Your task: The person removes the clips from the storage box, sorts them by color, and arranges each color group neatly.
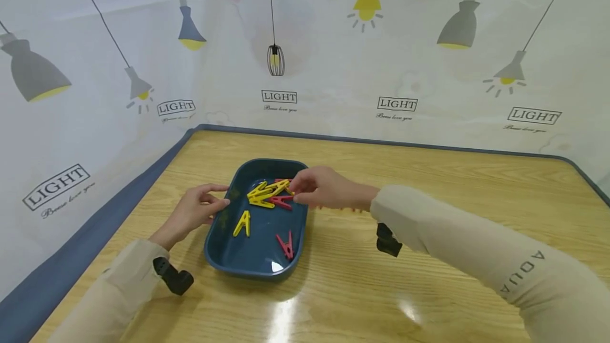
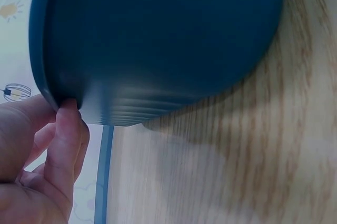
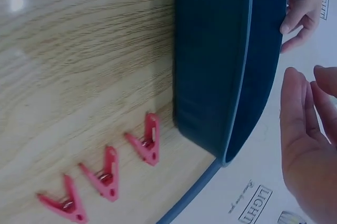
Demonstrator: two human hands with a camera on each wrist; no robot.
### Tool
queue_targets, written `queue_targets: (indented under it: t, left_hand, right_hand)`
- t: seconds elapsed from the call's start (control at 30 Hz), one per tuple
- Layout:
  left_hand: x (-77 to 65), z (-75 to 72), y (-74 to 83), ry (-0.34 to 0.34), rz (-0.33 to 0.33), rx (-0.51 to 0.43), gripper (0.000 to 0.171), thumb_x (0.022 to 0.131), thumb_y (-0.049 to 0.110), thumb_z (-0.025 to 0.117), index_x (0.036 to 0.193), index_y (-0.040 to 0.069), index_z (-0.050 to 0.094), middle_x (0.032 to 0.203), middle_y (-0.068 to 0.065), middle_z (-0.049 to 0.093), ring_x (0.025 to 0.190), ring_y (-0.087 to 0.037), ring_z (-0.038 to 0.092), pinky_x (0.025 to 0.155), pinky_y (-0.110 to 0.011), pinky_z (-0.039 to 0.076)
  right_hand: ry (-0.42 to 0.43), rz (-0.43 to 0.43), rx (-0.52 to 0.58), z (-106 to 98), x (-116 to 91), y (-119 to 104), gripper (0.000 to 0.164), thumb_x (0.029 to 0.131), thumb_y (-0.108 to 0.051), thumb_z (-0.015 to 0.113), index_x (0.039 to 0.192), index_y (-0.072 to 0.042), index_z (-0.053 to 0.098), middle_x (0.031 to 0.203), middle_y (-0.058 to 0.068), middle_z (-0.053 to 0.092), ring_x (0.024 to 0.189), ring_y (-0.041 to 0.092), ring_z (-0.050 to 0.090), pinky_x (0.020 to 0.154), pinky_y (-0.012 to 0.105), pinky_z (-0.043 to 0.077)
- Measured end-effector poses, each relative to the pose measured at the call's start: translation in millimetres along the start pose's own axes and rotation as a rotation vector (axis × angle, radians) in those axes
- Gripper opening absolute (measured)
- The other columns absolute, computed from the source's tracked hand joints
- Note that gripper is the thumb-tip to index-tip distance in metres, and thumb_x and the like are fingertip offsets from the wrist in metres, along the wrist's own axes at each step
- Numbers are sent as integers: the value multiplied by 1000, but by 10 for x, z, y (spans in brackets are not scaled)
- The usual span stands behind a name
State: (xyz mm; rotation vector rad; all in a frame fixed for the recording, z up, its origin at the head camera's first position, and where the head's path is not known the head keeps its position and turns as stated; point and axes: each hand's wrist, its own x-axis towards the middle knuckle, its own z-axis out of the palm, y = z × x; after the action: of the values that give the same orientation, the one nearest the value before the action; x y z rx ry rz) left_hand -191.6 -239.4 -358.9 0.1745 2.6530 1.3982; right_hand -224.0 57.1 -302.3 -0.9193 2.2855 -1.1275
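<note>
A dark blue plastic basin (image 1: 238,269) sits on the table, with several yellow and red clothespins inside it. A pile of yellow clothespins (image 1: 272,190) lies toward the far end, a red clothespin (image 1: 281,203) beside it. Nearer lie a single yellow clothespin (image 1: 243,220) and a red clothespin (image 1: 287,249). My left hand (image 1: 194,208) pinches the basin's left rim between thumb and fingers, as the left wrist view shows. Over the right rim hovers my right hand (image 1: 324,187), thumb and fingers apart with nothing seen between them.
Three red clothespins (image 3: 107,174) stand in a row on the wooden table (image 1: 362,290), right of the basin, partly hidden by my right wrist in the head view. A pale curtain (image 1: 324,68) printed with lamps hangs behind the table's blue edge.
</note>
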Motion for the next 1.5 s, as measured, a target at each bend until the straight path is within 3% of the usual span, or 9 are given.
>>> queue_targets:
  t: [0.23,0.5,0.77,1.03,1.5]
  left_hand:
    - [11,6,-19,2,3,-7,46,87,21,57,128,2,45,93,-20,59,75,-24,58,63,-36,51]
    - [24,3,-38,-2,-5,-29,47,87,21,58,128,2,45,96,-23,59,80,-29,59,64,-36,51]
    - [30,-1,-31,1,-11,-28,46,87,21,58,127,3,46,95,-20,60,78,-23,58,64,-36,51]
    - [22,4,-22,8,-20,-23,46,87,21,58,127,3,46,95,-21,59,77,-24,58,63,-36,51]
    - [17,10,-22,14,-19,-21,45,87,21,58,127,3,47,94,-21,60,74,-23,58,62,-35,51]
  right_hand:
    - [-167,-67,-64,113,236,-84,21,85,-9,59,106,-3,59,94,4,61,81,15,57,65,25,49]
    - [-249,-66,-143,206,431,-56,27,85,-11,59,111,-1,57,96,4,61,81,16,57,64,23,48]
    - [-380,83,-72,357,570,-11,28,85,-8,59,112,-1,56,102,8,61,84,11,56,66,27,48]
    - [-427,172,-90,433,638,-4,22,83,-7,62,104,-6,60,94,0,62,84,10,56,68,29,48]
    - [-585,243,-286,487,743,13,17,81,-12,65,98,-14,64,86,-4,62,79,8,55,67,29,48]
